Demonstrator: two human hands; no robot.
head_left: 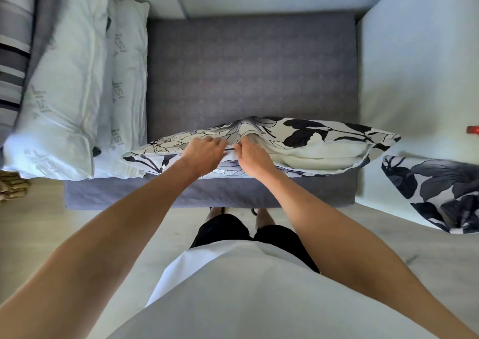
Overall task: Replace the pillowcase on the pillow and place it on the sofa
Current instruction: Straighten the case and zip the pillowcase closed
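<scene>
A pillow lies across the front of the grey sofa seat (pixel 248 74), inside a white pillowcase with a black floral print (pixel 324 131). The case's near edge gapes on the right half, where the white pillow (pixel 318 154) shows through. My left hand (pixel 204 152) grips the closed part of that edge with curled fingers. Right beside it, my right hand (pixel 250 154) pinches the edge where the opening begins. A second floral pillowcase (pixel 435 191) lies bunched on the right armrest.
Two bare white pillows (pixel 64 92) with grey lettering lie stacked on the sofa's left end, next to striped bedding (pixel 13 53). The pale right armrest (pixel 414 66) bears a small red object (pixel 473 129) at the frame edge. A light floor lies below.
</scene>
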